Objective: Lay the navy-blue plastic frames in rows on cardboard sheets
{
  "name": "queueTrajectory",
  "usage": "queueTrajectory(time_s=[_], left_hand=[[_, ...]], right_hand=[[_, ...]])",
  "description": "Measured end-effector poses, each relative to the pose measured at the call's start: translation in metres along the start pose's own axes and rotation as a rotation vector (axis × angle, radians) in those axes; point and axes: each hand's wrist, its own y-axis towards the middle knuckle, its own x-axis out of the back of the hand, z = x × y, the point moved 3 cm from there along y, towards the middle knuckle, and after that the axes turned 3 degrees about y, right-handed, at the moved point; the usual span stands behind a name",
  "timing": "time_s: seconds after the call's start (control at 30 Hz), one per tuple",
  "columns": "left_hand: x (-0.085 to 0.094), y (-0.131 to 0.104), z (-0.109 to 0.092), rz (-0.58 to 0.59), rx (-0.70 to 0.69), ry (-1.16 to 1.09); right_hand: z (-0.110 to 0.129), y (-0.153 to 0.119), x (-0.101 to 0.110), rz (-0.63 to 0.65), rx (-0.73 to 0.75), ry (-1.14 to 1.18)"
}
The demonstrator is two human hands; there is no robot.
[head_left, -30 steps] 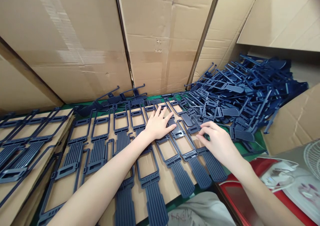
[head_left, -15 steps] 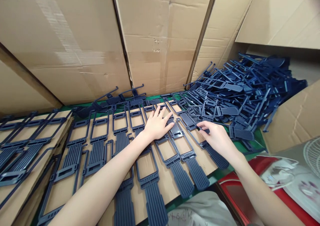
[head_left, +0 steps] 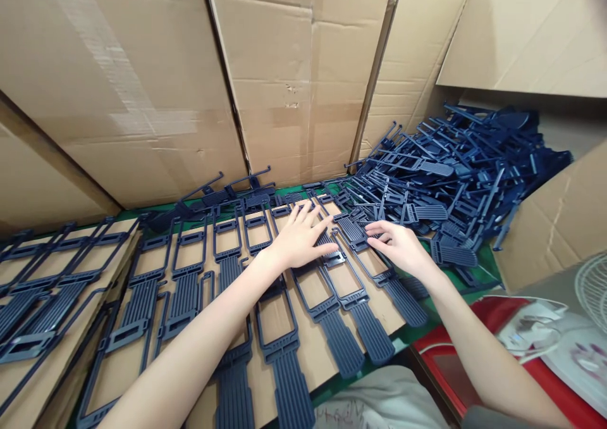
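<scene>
My left hand (head_left: 303,236) lies with fingers spread over the upper part of the dark blue plastic frames, which are laid in rows on a cardboard sheet (head_left: 308,366). Close to the right, my right hand (head_left: 393,244) hovers at the rightmost frame (head_left: 403,299), its fingers slightly curled and apart with nothing visible between them. Each frame has a rectangular opening and a ribbed paddle end. Two neighbouring frames (head_left: 372,331) point their ribbed ends toward me. My left hand and forearm hide parts of the middle frames.
A large heap of loose blue parts (head_left: 465,169) fills the right back. Tall cardboard boxes (head_left: 294,81) stand behind. Another cardboard stack with frames (head_left: 28,378) is at the left. A red surface (head_left: 441,366) and a white fan grille (head_left: 592,293) are at the lower right.
My right hand has shifted slightly left and its fingers have opened from a pinch near the rightmost frame. My left hand stays spread over the frames. The view has shifted slightly.
</scene>
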Motion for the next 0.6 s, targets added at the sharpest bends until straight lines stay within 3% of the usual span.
queueTrajectory(time_s=[0.13,0.23,0.6], left_hand=[[-0.003,0.0,-0.014,0.148,-0.171,-0.097],[-0.01,0.001,-0.022,0.148,-0.221,-0.093],[-0.019,0.006,-0.034,0.099,-0.1,0.038]], right_hand=[[-0.003,0.008,0.001,0.074,-0.001,-0.026],[-0.003,0.011,-0.001,0.1,-0.003,-0.059],[-0.017,0.018,-0.009,0.149,-0.031,0.105]])
